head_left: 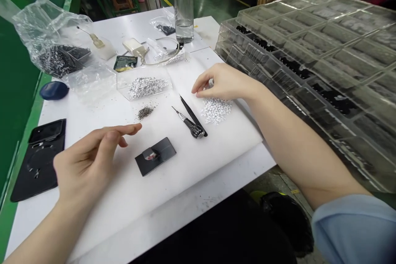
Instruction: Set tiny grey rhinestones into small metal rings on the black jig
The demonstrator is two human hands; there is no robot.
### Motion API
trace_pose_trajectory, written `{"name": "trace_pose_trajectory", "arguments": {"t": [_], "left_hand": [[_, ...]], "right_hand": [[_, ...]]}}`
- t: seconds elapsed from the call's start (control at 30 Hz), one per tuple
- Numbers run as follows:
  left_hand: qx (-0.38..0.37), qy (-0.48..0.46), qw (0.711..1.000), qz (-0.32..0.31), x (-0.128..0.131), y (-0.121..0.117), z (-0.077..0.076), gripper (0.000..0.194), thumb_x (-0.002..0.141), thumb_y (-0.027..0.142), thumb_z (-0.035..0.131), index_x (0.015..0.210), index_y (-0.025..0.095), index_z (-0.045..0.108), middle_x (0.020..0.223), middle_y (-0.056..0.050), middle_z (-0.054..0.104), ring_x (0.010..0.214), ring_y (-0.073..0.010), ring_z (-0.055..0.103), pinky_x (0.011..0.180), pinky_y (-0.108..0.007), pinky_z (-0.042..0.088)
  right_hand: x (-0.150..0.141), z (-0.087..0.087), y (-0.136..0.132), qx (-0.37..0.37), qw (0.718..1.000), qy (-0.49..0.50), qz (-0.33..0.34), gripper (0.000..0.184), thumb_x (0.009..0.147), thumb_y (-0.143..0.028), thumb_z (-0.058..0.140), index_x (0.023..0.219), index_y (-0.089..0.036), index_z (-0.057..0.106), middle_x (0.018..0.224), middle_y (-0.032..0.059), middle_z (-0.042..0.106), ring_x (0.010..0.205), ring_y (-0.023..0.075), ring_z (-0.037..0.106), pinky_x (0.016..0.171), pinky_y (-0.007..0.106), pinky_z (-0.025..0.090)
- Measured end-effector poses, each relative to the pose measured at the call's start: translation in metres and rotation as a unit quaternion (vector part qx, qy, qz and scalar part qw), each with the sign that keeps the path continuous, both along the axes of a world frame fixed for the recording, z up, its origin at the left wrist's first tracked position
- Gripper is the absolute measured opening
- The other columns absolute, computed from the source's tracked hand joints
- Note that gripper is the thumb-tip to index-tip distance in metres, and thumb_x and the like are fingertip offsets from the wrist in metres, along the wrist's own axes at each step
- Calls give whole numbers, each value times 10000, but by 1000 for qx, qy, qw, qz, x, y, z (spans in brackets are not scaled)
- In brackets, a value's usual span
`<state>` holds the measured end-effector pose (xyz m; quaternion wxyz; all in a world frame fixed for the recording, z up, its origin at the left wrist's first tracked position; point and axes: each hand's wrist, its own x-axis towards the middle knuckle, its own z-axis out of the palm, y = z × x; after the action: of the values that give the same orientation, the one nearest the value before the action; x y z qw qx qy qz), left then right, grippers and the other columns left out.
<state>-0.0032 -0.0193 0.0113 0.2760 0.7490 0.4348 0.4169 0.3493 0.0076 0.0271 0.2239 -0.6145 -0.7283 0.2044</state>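
My left hand (pixel 89 161) hovers over the left part of the white work mat (pixel 173 189), fingers stretched out and holding nothing. Near its fingertips are a small heap of tiny dark screw-like bits (pixel 145 112) and a flat black rectangular plate (pixel 161 150) with a reflection on it. My right hand (pixel 227 82) is bent over a pile of small white pieces (pixel 216 111), thumb and index tips close together; whatever they pinch is too small to make out. Between my hands lie a small screwdriver (pixel 194 128) and black tweezers (pixel 188 109), side by side.
A clear tray (pixel 123 90) of white pieces stands behind the tools. Stacked compartment boxes (pixel 297 57) fill the right side. A water bottle (pixel 184 12), plastic bags (pixel 52 29), a blue round object (pixel 54 90) and a black phone case (pixel 43 161) are around the mat.
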Motion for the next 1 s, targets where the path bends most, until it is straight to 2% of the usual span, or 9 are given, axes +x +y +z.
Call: {"name": "trace_pose_trajectory", "arguments": {"t": [0.13,0.2,0.37,0.47,0.53,0.6,0.7,0.83,1.0], "left_hand": [[-25,-37,998,-52,-3,1,-4,78,1062,226,758,990,254,769,1050,15,868,1034,-229,833,886,-369,680],[-28,-45,996,-78,-5,0,-8,187,947,148,844,912,251,693,1007,12,847,1121,-255,844,953,-374,695],[-48,-13,992,-115,-10,1,-14,122,963,252,876,877,271,793,1017,-5,883,1056,-255,872,898,-330,712],[-63,1,993,-100,-11,3,-10,228,1115,375,712,1004,324,904,1014,1,907,881,-207,869,743,-293,701],[-69,19,988,-139,-12,4,-7,311,1156,403,628,1080,336,922,1062,-3,912,892,-210,870,767,-299,709],[-63,39,977,-198,-11,4,-6,218,1075,431,758,1201,331,905,1154,-11,907,991,-230,875,872,-304,716],[-33,77,966,-243,-10,4,-10,421,921,394,927,1330,326,858,1202,-15,896,1034,-227,860,928,-283,689],[-5,92,969,-229,-9,4,-21,281,1006,386,820,1281,361,874,1144,-6,878,775,-167,803,607,-235,610],[-24,86,971,-220,-11,4,-28,275,997,439,807,1258,395,882,1169,-21,877,859,-217,830,645,-261,631]], "right_hand": [[-1,4,-3,29,997,68,-24,161,879,-196,800,1000,-234,898,1020,51,897,947,261,808,890,408,627],[-3,6,-5,21,994,102,-43,142,887,-201,808,1003,-244,878,1047,60,892,876,249,805,813,401,627],[-9,5,-9,10,986,153,-59,146,823,-176,893,944,-254,872,949,45,875,770,224,778,734,391,634],[-18,4,-13,8,982,186,-36,187,792,-189,940,964,-252,898,914,30,868,771,213,781,754,384,665],[-27,5,-17,12,978,209,-23,196,790,-194,953,971,-251,903,908,27,867,818,223,804,793,387,695],[-37,5,-23,27,972,233,-9,208,793,-187,956,981,-260,902,925,20,871,901,234,828,894,396,717],[-51,2,-30,31,959,278,36,215,827,-187,934,1018,-277,894,976,5,880,974,225,841,988,385,720],[-64,-9,-34,1,950,284,131,220,901,-179,839,1090,-290,862,1030,-3,878,1015,208,846,997,368,724],[-74,-18,-34,-18,961,210,179,294,941,-159,704,1180,-266,840,1179,31,858,1103,214,824,1015,374,705]]}}
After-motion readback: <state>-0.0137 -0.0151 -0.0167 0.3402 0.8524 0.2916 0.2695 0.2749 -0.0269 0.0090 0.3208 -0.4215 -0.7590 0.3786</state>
